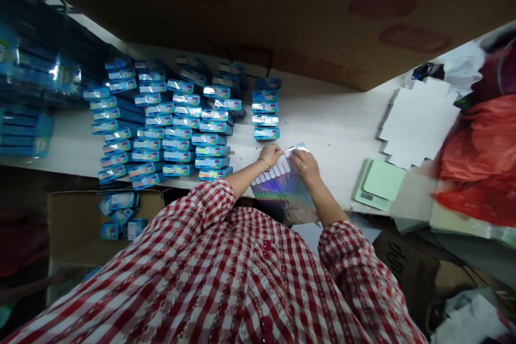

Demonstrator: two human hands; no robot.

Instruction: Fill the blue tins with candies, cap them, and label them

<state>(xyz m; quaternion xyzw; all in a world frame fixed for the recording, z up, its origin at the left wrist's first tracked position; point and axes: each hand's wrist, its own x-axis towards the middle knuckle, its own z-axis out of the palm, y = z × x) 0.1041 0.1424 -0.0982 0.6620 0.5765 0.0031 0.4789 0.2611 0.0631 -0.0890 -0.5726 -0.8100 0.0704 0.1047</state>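
A shiny holographic sticker sheet (282,189) lies at the table's front edge, with a row of pale bare strips along its upper left part. At its upper left corner, my left hand (271,156) has its fingers closed on the edge. My right hand (306,166) pinches the sheet's upper right edge, where a silvery bit shows by the fingertips; whether it is a loose sticker I cannot tell. Just beyond my hands stands a short column of small blue boxes (266,134) with shiny labels on their upward faces.
Many blue boxes (178,144) stand in rows to the left. A large cardboard box (322,27) overhangs the back. On the right are a pale green scale (381,183), white card sheets (419,118) and red plastic bags (479,156). An open carton (76,226) with blue boxes sits below left.
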